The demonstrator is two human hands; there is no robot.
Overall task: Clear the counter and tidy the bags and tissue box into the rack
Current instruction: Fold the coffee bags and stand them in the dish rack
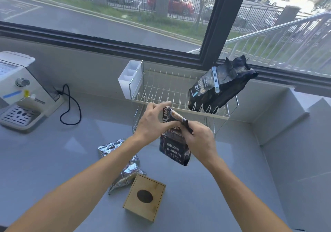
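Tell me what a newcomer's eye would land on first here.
Both hands, the left hand and right hand, grip a black coffee bag held above the grey counter. Behind it, another black bag leans in the wire rack. Nearer the camera sit a wooden tissue box and a crumpled foil bag.

The grey counter I am facing is carrying a wire rack far centre, a coffee machine far left, a foil bag and wooden tissue box near centre.
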